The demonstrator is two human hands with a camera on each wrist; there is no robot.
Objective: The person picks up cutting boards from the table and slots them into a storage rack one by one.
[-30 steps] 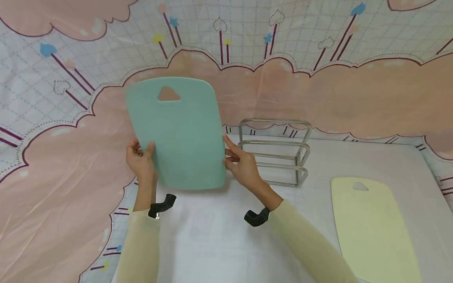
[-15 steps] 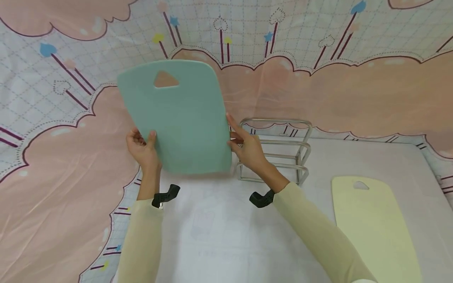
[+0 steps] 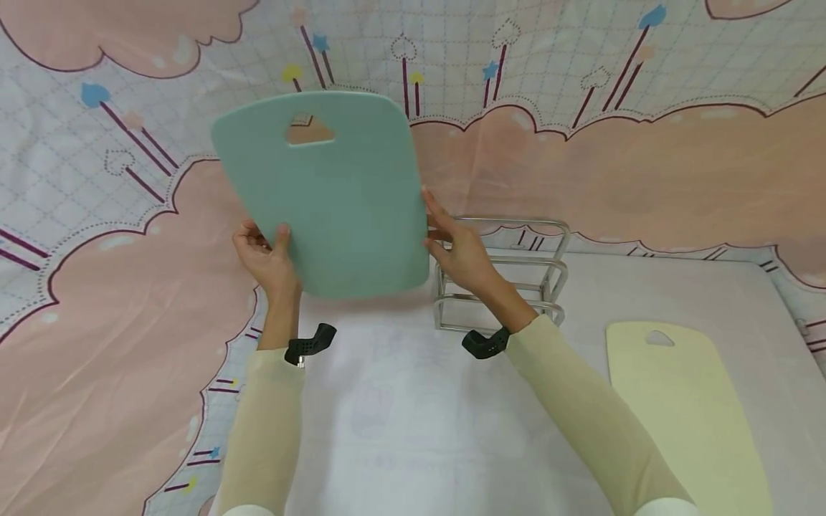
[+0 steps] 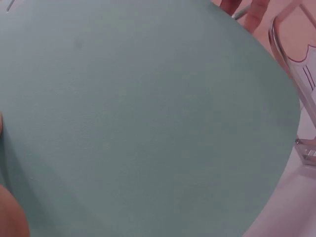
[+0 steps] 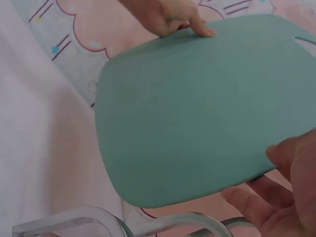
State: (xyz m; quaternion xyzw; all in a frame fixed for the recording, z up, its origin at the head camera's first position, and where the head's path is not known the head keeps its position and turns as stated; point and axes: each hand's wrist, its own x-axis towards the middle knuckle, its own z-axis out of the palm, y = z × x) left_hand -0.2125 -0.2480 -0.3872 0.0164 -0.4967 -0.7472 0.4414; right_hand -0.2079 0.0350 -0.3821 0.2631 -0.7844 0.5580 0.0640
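Note:
A green cutting board with a triangular handle hole is held up above the table, hole end at the top. My left hand grips its left edge, thumb on the near face and fingers behind. On the opposite edge my right hand pinches it, one finger stretched along the side. In the right wrist view the cutting board shows both hands at its edges. The board's near face fills most of the left wrist view. A metal rack stands just right of the board, partly covered by my right hand.
A pale yellow cutting board lies flat on the white table at the right, partly under my right sleeve in view. Behind the table hangs a patterned cloth in pink and white.
Both hands have raised the green cutting board upward and slightly right, its top tilting toward the camera. The rack and yellow board have stayed in place.

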